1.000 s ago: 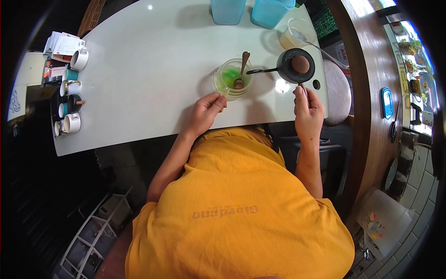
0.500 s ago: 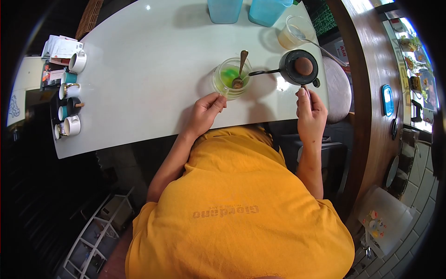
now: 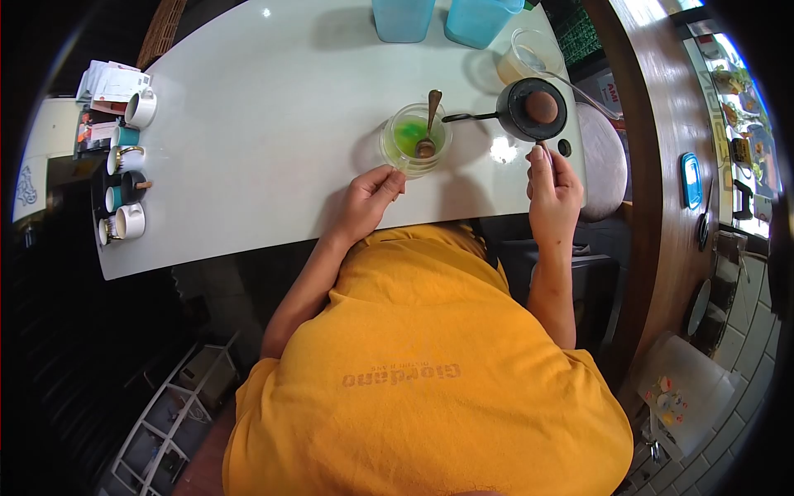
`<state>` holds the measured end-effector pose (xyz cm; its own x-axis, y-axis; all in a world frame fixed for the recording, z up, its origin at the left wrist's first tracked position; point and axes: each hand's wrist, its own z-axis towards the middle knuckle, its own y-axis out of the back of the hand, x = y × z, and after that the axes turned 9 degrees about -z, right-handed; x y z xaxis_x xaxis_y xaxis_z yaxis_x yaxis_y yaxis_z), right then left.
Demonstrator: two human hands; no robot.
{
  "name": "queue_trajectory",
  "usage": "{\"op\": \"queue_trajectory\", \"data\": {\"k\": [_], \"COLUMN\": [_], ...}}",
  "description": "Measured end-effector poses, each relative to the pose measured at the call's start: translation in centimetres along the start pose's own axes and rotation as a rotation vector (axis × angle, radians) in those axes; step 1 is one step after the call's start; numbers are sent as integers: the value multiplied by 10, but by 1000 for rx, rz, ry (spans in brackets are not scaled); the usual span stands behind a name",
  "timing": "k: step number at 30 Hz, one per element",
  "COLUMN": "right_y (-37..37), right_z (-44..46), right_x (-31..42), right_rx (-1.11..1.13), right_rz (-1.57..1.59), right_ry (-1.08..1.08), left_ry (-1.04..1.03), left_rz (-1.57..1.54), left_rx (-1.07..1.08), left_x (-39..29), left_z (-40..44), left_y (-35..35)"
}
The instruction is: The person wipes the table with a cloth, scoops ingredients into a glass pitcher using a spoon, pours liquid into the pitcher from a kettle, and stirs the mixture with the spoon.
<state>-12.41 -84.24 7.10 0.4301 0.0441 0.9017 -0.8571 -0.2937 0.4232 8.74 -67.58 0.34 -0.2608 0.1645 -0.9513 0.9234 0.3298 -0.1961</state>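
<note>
A clear cup (image 3: 386,150) with bright green contents stands on the white table. A metal spoon (image 3: 433,112) leans in it, handle up. My left hand (image 3: 370,197) is closed at the cup's near edge, thumb and fingers pinching what looks like its handle. My right hand (image 3: 554,186) is wrapped around the side handle of a small black kettle (image 3: 514,120) with a round brown knob (image 3: 541,107). The kettle's thin spout (image 3: 473,117) points left, its tip by the cup's right rim. No stream from it is plain to see.
Two light-blue containers (image 3: 403,21) stand at the far edge. A clear tub (image 3: 511,66) with a long-handled utensil sits behind the kettle. Several mugs (image 3: 130,221) line the left edge. A small dark disc (image 3: 564,148) lies right of the kettle.
The kettle has moved slightly away from me and its spout tip has risen off the cup's rim. A faint thin line beneath the spout no longer shows. My left hand stays put.
</note>
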Motion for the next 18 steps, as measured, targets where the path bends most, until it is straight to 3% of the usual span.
{"op": "queue_trajectory", "data": {"k": [18], "right_y": [-9], "right_z": [-2], "right_x": [3], "right_rx": [41], "right_rz": [-77], "right_ry": [32], "left_ry": [-8], "left_rz": [18], "left_rx": [-14], "left_x": [-4], "left_z": [1], "left_y": [-1]}}
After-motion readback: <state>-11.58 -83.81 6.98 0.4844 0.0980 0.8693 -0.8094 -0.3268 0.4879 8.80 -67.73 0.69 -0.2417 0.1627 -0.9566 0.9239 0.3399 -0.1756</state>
